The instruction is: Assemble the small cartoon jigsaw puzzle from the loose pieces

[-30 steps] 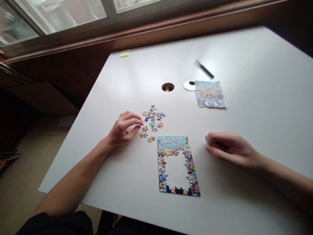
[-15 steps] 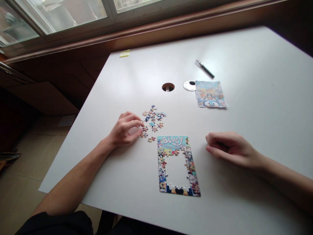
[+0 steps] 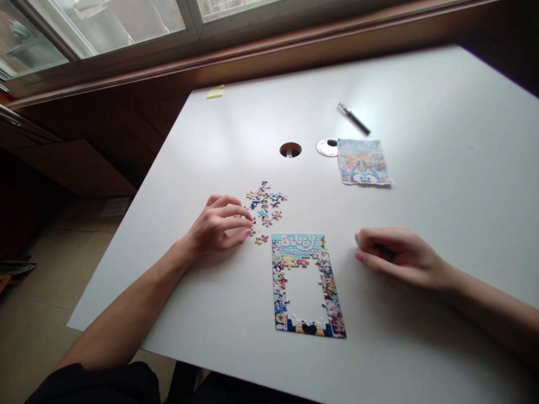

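Note:
My left hand [image 3: 223, 223] is at the left edge of a loose pile of jigsaw puzzle pieces [image 3: 264, 203]. Its fingers are curved and apart, with a gap above the thumb, and the fingertips cover some pieces. Below the pile lies a jigsaw puzzle [image 3: 298, 242] with a "Bluey" title; its border is joined and the table shows through its middle. One small cluster of pieces [image 3: 261, 239] sits just off its upper left corner. To the right of the puzzle my right hand [image 3: 396, 255] rests on the table, fingers curled in, with nothing seen in them.
A creased picture sheet [image 3: 365, 163] with the same title partly covers a round metal grommet cap [image 3: 327, 147]. Beside that is a cable hole [image 3: 290, 150] in the white table [image 3: 202, 314]. A black pen [image 3: 353, 119] and a yellow sticky note [image 3: 215, 91] lie farther back.
My left hand has shifted slightly right, over the pile's left edge, covering pieces that showed before. My right hand and the jigsaw puzzle have stayed in place.

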The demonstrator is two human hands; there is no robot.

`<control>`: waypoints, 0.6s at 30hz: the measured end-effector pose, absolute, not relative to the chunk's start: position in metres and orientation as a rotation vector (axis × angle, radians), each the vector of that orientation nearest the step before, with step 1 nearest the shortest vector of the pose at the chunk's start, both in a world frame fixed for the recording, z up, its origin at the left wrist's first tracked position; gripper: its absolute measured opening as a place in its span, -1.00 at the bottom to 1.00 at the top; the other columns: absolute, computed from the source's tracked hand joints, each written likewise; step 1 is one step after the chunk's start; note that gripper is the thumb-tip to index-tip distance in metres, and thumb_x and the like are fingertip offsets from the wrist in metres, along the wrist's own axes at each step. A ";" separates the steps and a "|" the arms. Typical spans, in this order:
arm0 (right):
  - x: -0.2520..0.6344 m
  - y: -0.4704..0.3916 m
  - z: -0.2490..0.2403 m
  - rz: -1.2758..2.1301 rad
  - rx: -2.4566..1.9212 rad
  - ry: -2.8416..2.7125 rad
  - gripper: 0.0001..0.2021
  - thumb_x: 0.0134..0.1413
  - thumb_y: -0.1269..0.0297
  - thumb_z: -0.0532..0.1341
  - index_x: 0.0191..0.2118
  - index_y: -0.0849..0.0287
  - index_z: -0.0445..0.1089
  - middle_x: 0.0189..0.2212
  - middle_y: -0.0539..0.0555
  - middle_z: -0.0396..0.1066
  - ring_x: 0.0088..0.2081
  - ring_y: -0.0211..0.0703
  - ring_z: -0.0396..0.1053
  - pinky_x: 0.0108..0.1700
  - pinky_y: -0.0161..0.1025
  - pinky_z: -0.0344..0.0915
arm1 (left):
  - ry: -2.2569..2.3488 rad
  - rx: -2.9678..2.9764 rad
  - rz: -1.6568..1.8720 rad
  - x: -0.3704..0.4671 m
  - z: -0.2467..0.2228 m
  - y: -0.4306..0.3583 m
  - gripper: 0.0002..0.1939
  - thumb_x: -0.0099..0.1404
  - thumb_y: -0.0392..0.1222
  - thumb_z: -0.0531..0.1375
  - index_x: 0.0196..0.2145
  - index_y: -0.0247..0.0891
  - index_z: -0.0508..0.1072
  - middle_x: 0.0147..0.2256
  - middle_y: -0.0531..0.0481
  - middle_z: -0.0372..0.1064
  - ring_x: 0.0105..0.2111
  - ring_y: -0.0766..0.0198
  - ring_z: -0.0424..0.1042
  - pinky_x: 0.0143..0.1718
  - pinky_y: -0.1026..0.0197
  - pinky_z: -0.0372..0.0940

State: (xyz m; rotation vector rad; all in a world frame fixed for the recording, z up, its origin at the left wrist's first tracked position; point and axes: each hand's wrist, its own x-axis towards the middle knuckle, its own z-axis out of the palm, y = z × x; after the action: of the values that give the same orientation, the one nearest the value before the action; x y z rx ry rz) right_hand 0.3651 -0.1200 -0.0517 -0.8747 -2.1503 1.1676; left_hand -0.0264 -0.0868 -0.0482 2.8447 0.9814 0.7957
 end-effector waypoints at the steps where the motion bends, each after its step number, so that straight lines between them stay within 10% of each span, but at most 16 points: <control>1: 0.365 -0.120 -0.052 1.169 -0.877 -2.150 -0.71 0.25 0.35 0.16 -0.46 0.09 0.06 -0.54 -0.11 -0.09 -0.52 -0.29 -0.08 -0.51 -0.31 -0.03 | 0.992 2.836 0.809 -0.025 -0.047 -0.088 -0.85 0.24 -0.22 0.31 -0.22 -0.05 0.57 -0.19 0.12 0.59 -0.12 0.17 0.45 -0.01 0.01 0.20; 9: 0.368 -0.121 -0.053 1.192 -0.892 -2.136 -0.72 0.22 0.36 0.18 -0.47 0.10 0.07 -0.54 -0.11 -0.08 -0.52 -0.28 -0.09 -0.50 -0.30 -0.04 | 0.897 2.892 0.556 -0.008 -0.038 -0.101 -0.54 0.27 -0.11 0.25 0.13 -0.13 0.41 0.09 -0.05 0.47 0.11 0.00 0.33 0.09 -0.07 0.15; 18: 0.367 -0.120 -0.054 1.188 -0.888 -2.139 -0.71 0.22 0.35 0.18 -0.47 0.10 0.06 -0.54 -0.11 -0.08 -0.51 -0.28 -0.09 -0.50 -0.29 -0.04 | 0.862 2.839 0.617 -0.009 -0.039 -0.101 -0.68 0.24 -0.13 0.25 -0.03 -0.08 0.48 -0.02 0.05 0.55 0.05 0.05 0.41 0.07 -0.05 0.15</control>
State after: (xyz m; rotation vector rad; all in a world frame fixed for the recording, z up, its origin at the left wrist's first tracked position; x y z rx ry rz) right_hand 0.3666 -0.1198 -0.0536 -0.8880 -2.1394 1.1877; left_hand -0.0089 -0.1006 -0.0393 2.8395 0.8623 0.6171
